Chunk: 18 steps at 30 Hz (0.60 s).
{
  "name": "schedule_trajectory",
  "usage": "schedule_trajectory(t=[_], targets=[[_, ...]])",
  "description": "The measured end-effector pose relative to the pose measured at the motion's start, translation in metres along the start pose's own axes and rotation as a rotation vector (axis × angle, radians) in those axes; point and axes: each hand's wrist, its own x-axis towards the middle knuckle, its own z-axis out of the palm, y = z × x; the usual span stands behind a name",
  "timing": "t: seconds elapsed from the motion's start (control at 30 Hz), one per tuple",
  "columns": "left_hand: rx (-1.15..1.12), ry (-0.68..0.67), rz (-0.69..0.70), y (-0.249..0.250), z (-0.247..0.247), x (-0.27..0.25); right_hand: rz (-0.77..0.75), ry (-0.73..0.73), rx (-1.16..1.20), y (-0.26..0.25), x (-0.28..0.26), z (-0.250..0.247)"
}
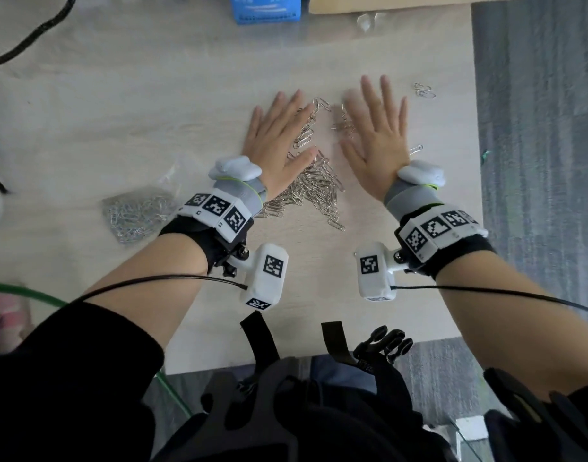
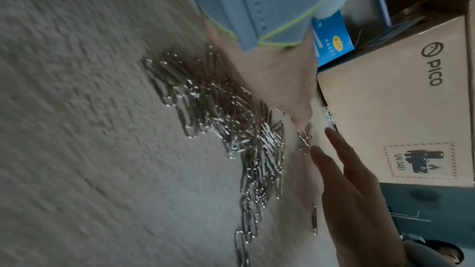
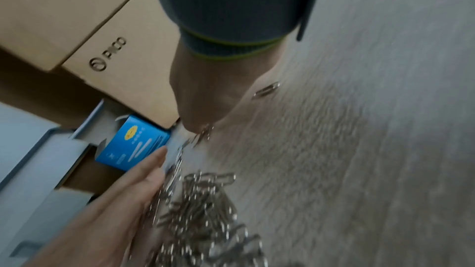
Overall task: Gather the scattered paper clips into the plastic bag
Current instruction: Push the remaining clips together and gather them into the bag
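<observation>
A heap of silver paper clips (image 1: 314, 186) lies on the light wooden table (image 1: 119, 105) between my two hands. My left hand (image 1: 279, 141) lies flat, fingers straight, on the heap's left side, over some clips. My right hand (image 1: 376, 135) lies flat with spread fingers on the right side. The heap (image 2: 231, 129) shows beside my left palm, and the heap (image 3: 205, 210) shows again below my right palm. A clear plastic bag (image 1: 136, 211) with clips inside lies left of my left wrist. A few stray clips (image 1: 424, 90) lie far right, one clip (image 1: 416, 149) by my right wrist.
A blue box (image 1: 266, 8) and a cardboard box (image 1: 386, 3) stand at the table's back edge. A black cable (image 1: 29, 38) crosses the back left. The table's right edge (image 1: 476, 128) runs close to my right hand, with grey floor beyond.
</observation>
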Motion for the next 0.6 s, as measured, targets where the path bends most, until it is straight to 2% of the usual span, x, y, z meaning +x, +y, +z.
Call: schedule_trajectory(t=[0.13, 0.2, 0.47, 0.6], targets=[[0.035, -0.015, -0.011, 0.011, -0.002, 0.01, 0.289, -0.047, -0.077, 0.017, -0.003, -0.006], [0.057, -0.042, -0.014, 0.015, -0.001, 0.015, 0.359, -0.082, -0.016, 0.023, -0.005, -0.006], [0.178, -0.186, -0.006, 0.03, 0.002, 0.027, 0.162, -0.104, 0.129, 0.013, -0.024, 0.0], [0.06, -0.18, 0.028, 0.031, -0.002, 0.022, 0.072, -0.116, 0.15, -0.005, -0.041, 0.01]])
